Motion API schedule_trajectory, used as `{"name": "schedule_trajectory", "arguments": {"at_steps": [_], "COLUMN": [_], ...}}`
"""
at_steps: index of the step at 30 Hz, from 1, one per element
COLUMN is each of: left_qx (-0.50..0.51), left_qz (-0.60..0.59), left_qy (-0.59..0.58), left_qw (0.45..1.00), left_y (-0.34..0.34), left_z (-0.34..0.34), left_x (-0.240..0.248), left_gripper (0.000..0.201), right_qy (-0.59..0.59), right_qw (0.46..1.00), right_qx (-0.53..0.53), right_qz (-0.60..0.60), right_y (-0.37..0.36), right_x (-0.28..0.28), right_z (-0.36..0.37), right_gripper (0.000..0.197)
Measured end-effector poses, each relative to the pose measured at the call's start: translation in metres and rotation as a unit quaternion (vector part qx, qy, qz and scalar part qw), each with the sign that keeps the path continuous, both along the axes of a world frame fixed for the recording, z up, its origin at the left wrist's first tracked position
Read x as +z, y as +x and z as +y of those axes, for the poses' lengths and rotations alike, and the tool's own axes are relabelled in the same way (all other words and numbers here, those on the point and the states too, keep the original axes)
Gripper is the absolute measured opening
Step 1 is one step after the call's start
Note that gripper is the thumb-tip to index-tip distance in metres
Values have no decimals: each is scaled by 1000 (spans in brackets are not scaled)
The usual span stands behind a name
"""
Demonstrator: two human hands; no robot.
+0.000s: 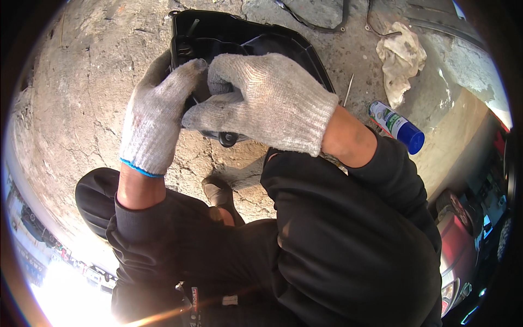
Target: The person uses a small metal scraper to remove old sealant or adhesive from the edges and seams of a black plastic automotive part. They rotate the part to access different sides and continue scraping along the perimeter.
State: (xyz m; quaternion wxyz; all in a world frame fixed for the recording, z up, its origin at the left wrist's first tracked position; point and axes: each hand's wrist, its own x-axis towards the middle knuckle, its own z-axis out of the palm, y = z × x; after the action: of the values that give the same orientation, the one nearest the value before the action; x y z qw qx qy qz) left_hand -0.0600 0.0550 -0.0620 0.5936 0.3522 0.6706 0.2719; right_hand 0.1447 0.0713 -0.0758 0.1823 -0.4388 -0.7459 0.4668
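Note:
A black tub-shaped housing [289,42] with a raised rim and moulded ribs is held above the concrete ground in front of me. My left hand [155,117], in a grey-white knitted glove with a blue cuff edge, grips its left side, thumb over the rim. Over the near part of the housing is my right hand [267,101], gloved the same way. Its fingers are curled in and its thumb points left toward my left hand. Whatever those fingertips hold or touch is hidden behind the glove. A round black lug [228,139] shows below the right hand.
Right of the housing lie a thin metal rod [348,90], a spray can [395,125] with a blue cap, and a crumpled off-white cloth [402,57]. A thin black frame [321,26] rests beyond. My shoe [220,193] is below the hands. A red vehicle [457,245] stands far right.

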Motion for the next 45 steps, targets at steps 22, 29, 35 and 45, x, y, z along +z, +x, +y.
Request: {"name": "schedule_trajectory", "arguments": {"at_steps": [22, 29, 35, 45], "left_qx": [34, 41, 104, 110], "left_qz": [22, 8, -80, -241], "left_qy": [-55, -77, -115, -200], "left_qw": [998, 996, 985, 943], "left_y": [-5, -13, -21, -3], "left_z": [3, 0, -2, -15], "left_x": [-8, -9, -26, -55], "left_gripper": [53, 51, 48, 48], "right_qy": [-199, -162, -90, -23], "right_qw": [980, 984, 990, 986], "right_qx": [-12, 68, 104, 131], "right_qz": [24, 44, 11, -102], "right_y": [45, 50, 52, 53], "right_x": [-6, -9, -13, 3], "right_z": [-9, -5, -4, -11], "right_gripper": [38, 42, 29, 28]}}
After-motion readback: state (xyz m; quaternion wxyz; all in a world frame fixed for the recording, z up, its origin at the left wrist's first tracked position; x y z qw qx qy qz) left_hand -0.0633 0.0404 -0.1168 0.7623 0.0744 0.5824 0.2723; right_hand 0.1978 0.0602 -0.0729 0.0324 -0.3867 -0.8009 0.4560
